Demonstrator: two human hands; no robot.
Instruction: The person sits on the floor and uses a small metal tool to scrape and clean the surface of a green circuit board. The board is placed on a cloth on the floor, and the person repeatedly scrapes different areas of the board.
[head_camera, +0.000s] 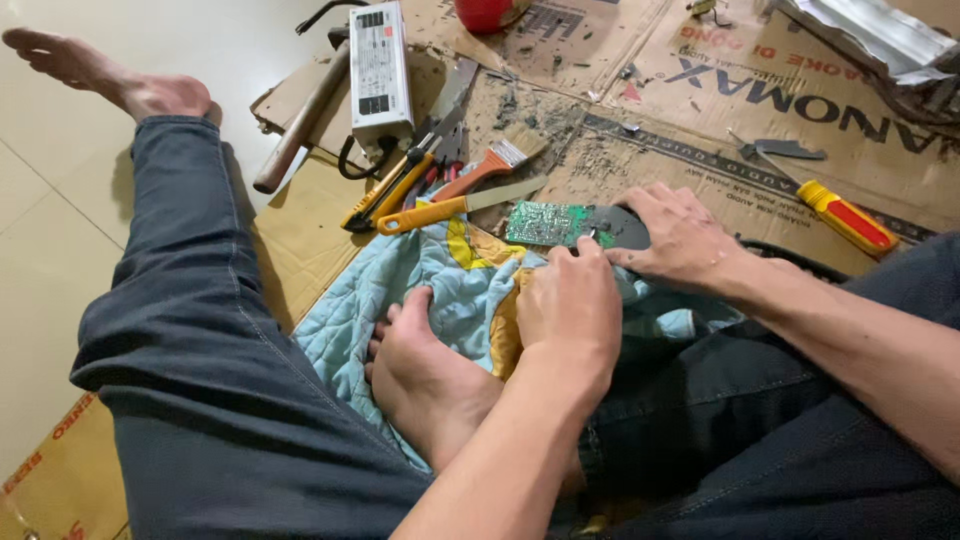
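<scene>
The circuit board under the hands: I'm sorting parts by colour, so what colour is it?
Green circuit board, seen in the head view.

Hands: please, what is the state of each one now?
Left hand: closed, fingertips pinching the circuit board.
Right hand: fingers curled, pressing on the same board's dark end.
</scene>
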